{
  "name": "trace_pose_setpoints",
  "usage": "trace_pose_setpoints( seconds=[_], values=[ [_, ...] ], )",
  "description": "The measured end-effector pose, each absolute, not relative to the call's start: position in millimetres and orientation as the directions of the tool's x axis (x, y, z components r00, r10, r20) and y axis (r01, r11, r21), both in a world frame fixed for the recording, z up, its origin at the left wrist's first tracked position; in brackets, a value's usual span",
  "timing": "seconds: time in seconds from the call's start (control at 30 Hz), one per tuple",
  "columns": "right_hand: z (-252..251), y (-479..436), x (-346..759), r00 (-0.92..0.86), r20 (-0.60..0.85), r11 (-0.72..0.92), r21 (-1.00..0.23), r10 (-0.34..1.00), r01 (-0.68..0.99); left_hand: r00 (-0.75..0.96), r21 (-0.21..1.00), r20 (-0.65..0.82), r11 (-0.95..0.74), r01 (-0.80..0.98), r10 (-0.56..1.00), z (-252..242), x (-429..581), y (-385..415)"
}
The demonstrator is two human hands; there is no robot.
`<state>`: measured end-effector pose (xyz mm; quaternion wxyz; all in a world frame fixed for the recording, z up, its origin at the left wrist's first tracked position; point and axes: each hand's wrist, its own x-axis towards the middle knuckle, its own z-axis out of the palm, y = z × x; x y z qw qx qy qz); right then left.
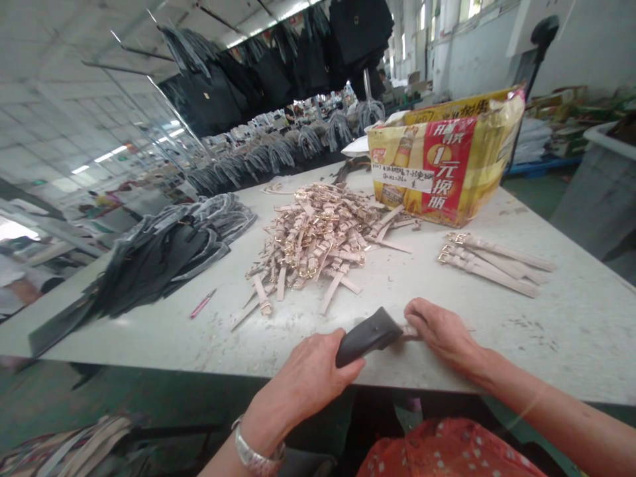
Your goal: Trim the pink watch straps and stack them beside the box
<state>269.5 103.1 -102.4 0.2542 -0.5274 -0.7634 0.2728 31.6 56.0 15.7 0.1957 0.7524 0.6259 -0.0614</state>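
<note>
Fingers of my left hand (325, 364) are wrapped round a black, leather-like piece (372, 334) with a small stud near its far end. Beside that end, my right hand (440, 331) is closed in a pinch on a pale strap (408, 331), most of it hidden by the fingers. Beyond my hands lies a heap of pale pink buckle straps (322, 232) with gold-coloured buckles. To the right, several more buckle straps (491, 262) are laid out side by side.
A yellow and red cardboard box (437, 169) stands at the table's (163, 344) back right. Black straps in clear wrap (169, 252) lie on the left, near a pink pen-like tool (203, 304). Black bag panels (278, 73) hang behind. A grey bin (596, 185) stands at right.
</note>
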Motion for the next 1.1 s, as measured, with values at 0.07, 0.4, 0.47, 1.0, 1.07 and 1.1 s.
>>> trace_pose_setpoints(
  seconds=[0.07,0.4,0.47,1.0,1.07,1.1],
  values=[
    [-102.5,103.6,269.1,-0.301,0.085,0.273,-0.696,0.950,0.664,0.239,0.205,-0.341,-0.177,0.963,0.909,15.8,35.6,58.7],
    [-97.0,103.8,269.6,-0.254,0.053,0.202,-0.766,0.966,0.610,0.349,0.073,-0.334,-0.345,0.936,0.875,28.5,52.5,79.0],
    [-97.9,104.6,270.3,-0.236,0.061,0.191,-0.791,0.970,0.582,0.368,0.065,-0.332,-0.368,0.927,0.868,31.4,59.8,84.6],
    [-102.1,109.4,274.7,-0.053,0.168,0.176,-0.954,0.984,0.242,0.259,0.218,-0.308,-0.197,0.956,0.915,16.5,45.4,92.1],
    [-102.7,110.0,275.4,-0.072,0.171,0.183,-0.958,0.983,0.219,0.250,0.210,-0.324,-0.188,0.959,0.913,17.5,39.1,88.2],
    [-103.0,110.1,275.5,-0.080,0.165,0.178,-0.963,0.983,0.204,0.249,0.211,-0.338,-0.185,0.960,0.908,18.0,37.1,86.6]
  ],
)
